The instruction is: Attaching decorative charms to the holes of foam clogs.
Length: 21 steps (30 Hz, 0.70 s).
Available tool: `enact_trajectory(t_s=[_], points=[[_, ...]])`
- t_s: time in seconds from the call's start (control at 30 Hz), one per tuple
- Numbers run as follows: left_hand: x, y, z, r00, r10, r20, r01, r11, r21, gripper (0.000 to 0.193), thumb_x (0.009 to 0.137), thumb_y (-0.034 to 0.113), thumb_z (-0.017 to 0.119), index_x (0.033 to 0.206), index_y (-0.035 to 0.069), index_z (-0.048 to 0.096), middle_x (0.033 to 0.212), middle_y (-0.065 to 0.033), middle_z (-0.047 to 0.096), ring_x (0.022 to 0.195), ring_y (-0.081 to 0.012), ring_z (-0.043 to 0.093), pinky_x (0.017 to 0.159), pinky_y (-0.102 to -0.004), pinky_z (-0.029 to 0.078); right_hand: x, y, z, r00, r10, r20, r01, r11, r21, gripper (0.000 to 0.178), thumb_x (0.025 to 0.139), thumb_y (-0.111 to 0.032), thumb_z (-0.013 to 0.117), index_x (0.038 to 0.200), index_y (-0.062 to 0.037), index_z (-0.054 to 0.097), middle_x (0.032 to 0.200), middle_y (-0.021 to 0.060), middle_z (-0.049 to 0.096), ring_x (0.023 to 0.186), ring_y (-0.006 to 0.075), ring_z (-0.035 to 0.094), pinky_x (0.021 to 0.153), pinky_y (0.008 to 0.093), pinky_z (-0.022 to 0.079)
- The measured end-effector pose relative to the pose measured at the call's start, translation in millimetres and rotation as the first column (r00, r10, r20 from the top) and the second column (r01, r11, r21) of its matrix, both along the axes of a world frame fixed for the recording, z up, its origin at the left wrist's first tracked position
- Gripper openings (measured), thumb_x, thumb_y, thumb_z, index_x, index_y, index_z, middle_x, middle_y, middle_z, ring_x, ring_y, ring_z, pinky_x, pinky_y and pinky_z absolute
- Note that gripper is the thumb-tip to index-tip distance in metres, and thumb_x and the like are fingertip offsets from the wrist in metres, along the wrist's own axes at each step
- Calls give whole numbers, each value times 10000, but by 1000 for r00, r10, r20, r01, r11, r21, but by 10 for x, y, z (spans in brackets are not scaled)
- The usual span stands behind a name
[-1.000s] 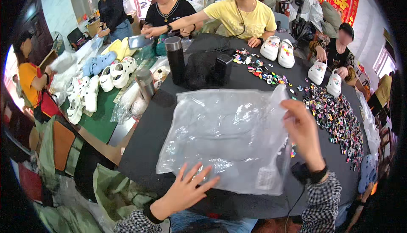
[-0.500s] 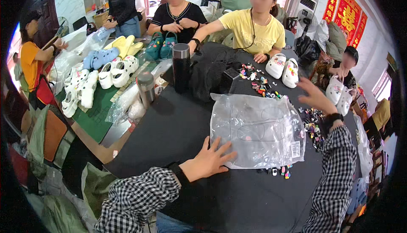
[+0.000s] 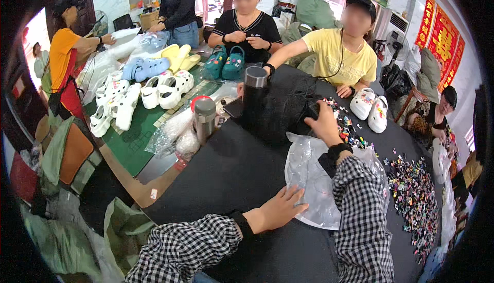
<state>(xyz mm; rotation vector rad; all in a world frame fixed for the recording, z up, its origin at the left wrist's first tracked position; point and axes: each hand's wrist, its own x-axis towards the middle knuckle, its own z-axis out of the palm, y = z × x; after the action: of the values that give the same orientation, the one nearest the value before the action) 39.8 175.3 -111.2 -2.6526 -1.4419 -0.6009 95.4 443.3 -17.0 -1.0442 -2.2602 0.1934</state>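
Note:
My left hand [image 3: 278, 210] lies with its fingers stretched out on the near left edge of a clear plastic bag [image 3: 309, 167]. The bag is flat on the black tabletop, partly hidden by my right forearm. Beyond its far edge, my right hand [image 3: 325, 126] is raised with thumb and fingers apart, beside a small black box [image 3: 310, 111] and a dark cloth heap [image 3: 280, 103]. Whether it touches the box I cannot tell. Small colourful shoe charms [image 3: 417, 195] lie scattered along the right side, with more behind my right hand.
White clogs [image 3: 377, 116] with charms stand at the far right, before a person in yellow [image 3: 339, 59]. A black tumbler [image 3: 254, 95] and a grey bottle [image 3: 205, 121] stand left of the cloth. More clogs [image 3: 127, 107] cover a green mat [image 3: 128, 146].
My right hand has moved left across the bag, from near the white clogs to the black box. My left hand stays on the bag's edge. The view has shifted, showing more charms.

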Motion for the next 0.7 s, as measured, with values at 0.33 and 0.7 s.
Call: enact_trajectory(t_s=[0.33,0.7], points=[[-493,589,198,933,356,-56,-344,926,158,391,836,157,579,1225,134,610,1439,-173,385,1395,-378,267,1108,-627,199,175,-319,1104,957,175,-233,-133,974,182,645,735,-235,767,1267,26,512,1082,245,625,1042,350,600,915,394,453],[-536,-350,743,983,162,-82,-176,959,-224,706,742,221,737,1382,120,455,1408,-199,386,1341,-430,297,1078,-583,244,9,-312,-82,990,58,-130,-64,997,-38,742,737,-160,676,1389,10,366,1354,266,456,1249,428,441,1035,461,397]])
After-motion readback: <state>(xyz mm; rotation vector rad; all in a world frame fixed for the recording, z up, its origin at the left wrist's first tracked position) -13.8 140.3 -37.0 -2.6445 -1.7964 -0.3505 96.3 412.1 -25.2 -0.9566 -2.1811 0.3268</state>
